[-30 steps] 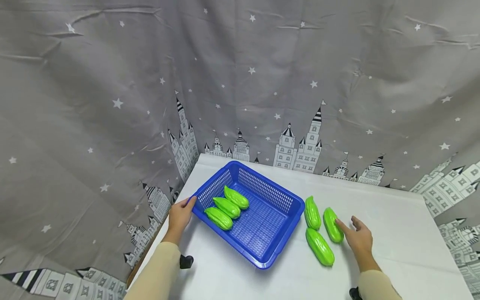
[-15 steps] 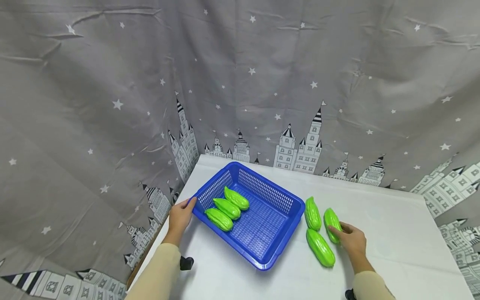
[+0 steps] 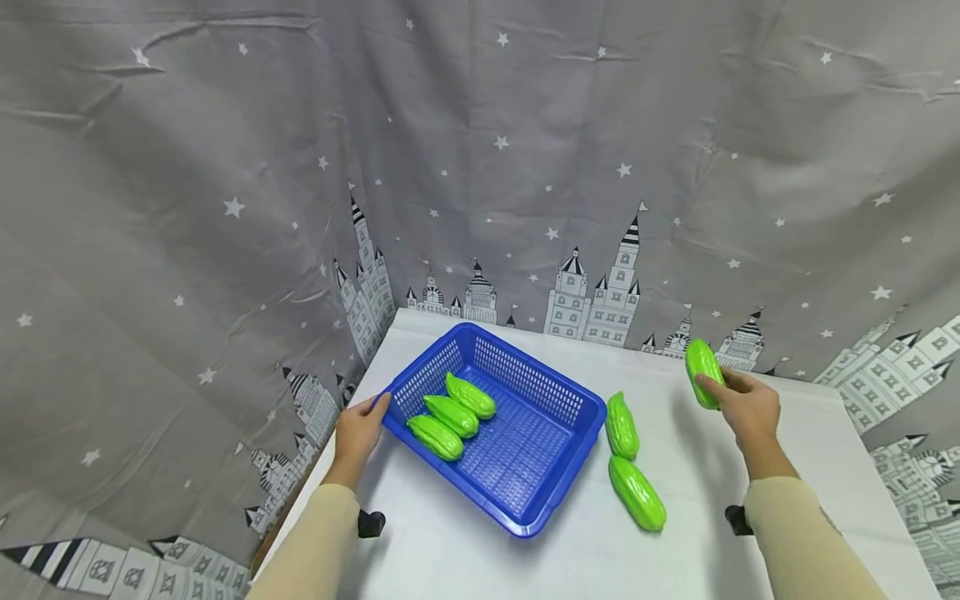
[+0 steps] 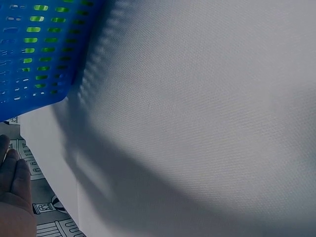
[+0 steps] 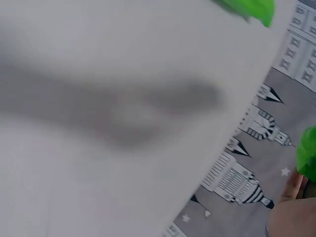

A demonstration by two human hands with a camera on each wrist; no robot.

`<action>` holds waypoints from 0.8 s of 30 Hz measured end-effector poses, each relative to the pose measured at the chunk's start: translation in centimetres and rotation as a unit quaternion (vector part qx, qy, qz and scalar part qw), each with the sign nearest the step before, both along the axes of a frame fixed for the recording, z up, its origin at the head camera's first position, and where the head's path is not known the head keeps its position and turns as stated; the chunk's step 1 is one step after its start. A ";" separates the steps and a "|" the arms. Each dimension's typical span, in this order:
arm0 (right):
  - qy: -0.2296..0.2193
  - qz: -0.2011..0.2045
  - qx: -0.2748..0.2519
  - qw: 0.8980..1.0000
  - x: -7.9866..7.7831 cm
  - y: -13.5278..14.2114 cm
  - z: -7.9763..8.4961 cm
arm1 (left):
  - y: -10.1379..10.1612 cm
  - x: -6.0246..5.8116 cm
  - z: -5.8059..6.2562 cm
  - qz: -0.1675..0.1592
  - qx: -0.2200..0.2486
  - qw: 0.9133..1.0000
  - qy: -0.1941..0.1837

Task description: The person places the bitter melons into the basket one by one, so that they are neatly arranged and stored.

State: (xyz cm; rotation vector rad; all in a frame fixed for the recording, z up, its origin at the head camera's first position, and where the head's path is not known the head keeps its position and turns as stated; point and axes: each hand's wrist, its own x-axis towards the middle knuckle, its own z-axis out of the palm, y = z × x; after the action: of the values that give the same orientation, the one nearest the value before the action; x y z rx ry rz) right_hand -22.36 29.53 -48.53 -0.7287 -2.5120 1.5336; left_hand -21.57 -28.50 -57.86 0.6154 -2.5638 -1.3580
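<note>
My right hand [image 3: 752, 408] holds a shiny green bitter melon [image 3: 703, 372] up off the table, thumb on its near side. In the right wrist view this bitter melon [image 5: 308, 154] shows at the right edge with part of the hand. My left hand [image 3: 360, 429] grips the left corner of a blue plastic basket [image 3: 551, 383] by its rim; its fingers [image 4: 19, 180] show below the basket in the left wrist view. Three green bitter melons [image 3: 452, 415] lie side by side in the basket's left part. Right of the basket, an upper bitter melon [image 3: 622, 427] and a lower bitter melon [image 3: 637, 493] lie end to end.
The basket stands at an angle on a white-covered table [image 3: 795, 450]. A grey curtain [image 3: 450, 125] printed with stars and castles hangs behind the table and along its sides. Dark wrist cameras [image 3: 371, 523] are worn at both sleeves.
My right hand closed around the rightmost bitter melon, lifted it off the table and carried it away toward the back right. The left hand and basket stayed in place.
</note>
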 end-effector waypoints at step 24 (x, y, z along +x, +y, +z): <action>0.021 0.134 -0.119 0.984 -4.6 -7.2 2.9 | 0.2 0.2 0.3 0.005 0.022 1.000 -0.008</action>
State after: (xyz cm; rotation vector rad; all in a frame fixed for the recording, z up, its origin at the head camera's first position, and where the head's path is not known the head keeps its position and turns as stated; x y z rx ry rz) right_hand -26.99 22.31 -45.65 -0.3866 -2.5046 1.9386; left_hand -21.41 -28.33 -57.55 0.6481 -2.5455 -1.4149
